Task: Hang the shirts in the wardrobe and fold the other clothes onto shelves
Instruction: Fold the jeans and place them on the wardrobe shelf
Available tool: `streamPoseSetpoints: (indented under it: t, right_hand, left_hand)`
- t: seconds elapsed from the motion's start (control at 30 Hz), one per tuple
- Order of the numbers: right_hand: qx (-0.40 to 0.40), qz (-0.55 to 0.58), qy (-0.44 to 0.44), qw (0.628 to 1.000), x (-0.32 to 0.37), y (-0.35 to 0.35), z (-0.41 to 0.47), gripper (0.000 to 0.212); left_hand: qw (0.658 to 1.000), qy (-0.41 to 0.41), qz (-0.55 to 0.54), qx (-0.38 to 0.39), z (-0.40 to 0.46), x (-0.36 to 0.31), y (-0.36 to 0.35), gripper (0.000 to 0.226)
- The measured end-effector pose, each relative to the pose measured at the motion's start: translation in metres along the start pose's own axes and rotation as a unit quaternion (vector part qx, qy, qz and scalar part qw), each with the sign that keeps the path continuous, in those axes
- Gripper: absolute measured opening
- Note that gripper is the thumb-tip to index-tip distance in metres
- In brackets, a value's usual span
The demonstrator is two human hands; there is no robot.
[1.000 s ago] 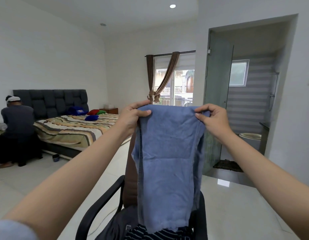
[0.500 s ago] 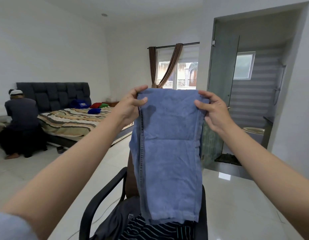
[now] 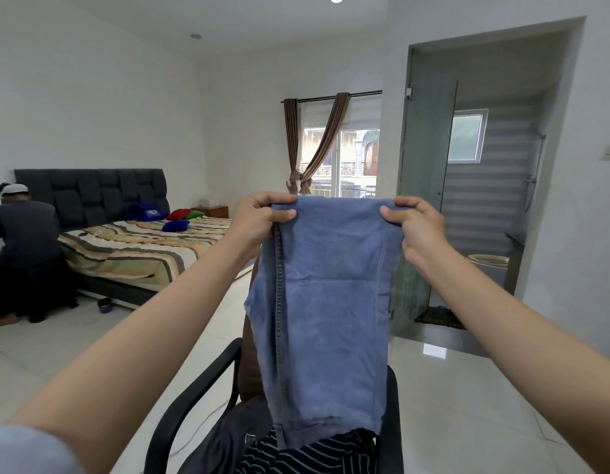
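Compared with half a second earlier, the blue garment (image 3: 325, 313) hangs at much the same height. The left hand (image 3: 259, 222) pinches its top left corner, fingers closed; the right hand (image 3: 414, 227) pinches the top right corner. Both arms extend forward above the chair (image 3: 190, 401), where striped clothing (image 3: 307, 455) lies.

My left hand (image 3: 259, 218) and right hand (image 3: 418, 227) pinch the top corners of blue jeans (image 3: 325, 313). They hang down over a black chair (image 3: 194, 405) at 6 o'clock, piled with dark clothes (image 3: 307, 453).
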State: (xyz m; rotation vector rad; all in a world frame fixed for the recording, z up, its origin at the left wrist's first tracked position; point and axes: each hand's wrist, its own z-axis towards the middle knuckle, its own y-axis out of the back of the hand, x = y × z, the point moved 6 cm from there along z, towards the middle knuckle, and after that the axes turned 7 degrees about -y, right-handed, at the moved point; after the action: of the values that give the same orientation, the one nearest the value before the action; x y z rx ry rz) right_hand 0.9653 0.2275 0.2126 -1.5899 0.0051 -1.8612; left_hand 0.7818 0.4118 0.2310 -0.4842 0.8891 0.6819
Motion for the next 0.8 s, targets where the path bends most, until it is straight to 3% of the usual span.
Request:
streamPoseSetpoints:
  t: [0.17,0.27,0.43,0.57,0.8]
  right_hand:
    - [-0.011,-0.218,0.13,0.967,0.003,0.011,0.006,0.018]
    - [-0.011,-0.182,0.132,0.974,0.004,0.011,0.005,0.016]
    - [0.082,-0.162,0.154,0.971,0.003,0.002,-0.003,0.028]
    - [0.072,-0.256,0.239,0.934,0.008,0.001,-0.013,0.04]
    - [0.058,-0.204,0.336,0.918,0.02,-0.007,-0.029,0.037]
  left_hand:
    - [1.0,-0.002,0.007,-0.029,0.003,-0.002,-0.001,0.023]
    - [0.999,-0.015,0.012,-0.041,0.002,-0.002,-0.001,0.024]
    - [0.999,-0.023,-0.007,-0.039,0.004,-0.003,0.009,0.031]
    - [0.999,-0.037,-0.004,-0.02,0.001,-0.011,0.015,0.032]
    - [0.991,-0.113,0.074,0.018,-0.004,-0.015,0.031,0.028]
